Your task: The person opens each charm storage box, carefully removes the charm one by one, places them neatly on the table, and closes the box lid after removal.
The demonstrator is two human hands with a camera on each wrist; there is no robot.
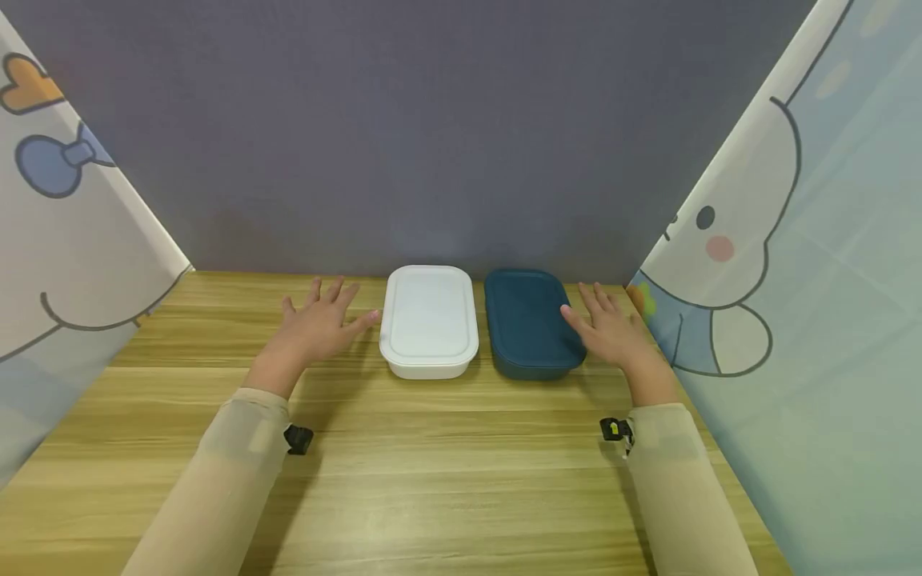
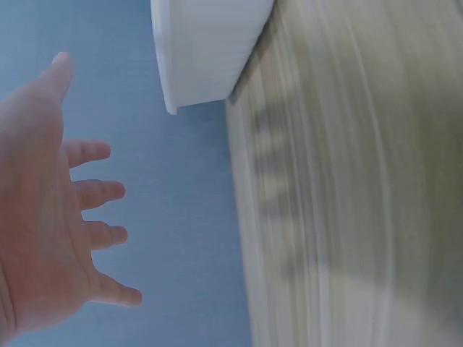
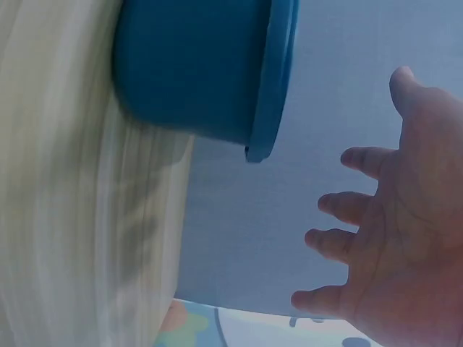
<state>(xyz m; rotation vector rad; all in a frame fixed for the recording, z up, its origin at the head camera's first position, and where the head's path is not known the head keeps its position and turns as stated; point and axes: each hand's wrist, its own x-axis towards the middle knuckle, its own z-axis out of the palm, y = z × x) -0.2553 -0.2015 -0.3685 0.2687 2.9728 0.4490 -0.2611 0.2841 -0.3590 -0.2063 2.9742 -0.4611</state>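
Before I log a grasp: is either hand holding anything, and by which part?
Nothing is held: left hand is near the white rectangular lidded box, right hand near the dark-blue rectangular lidded box, fingers spread.

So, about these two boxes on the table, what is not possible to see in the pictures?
Inside of the white box: head view, hidden by its white lid.
Inside of the dark blue box: head view, hidden by its dark blue lid.
Both undersides: every view, hidden against the tabletop.
Full side of either box: wrist views, cut off by the top edge.
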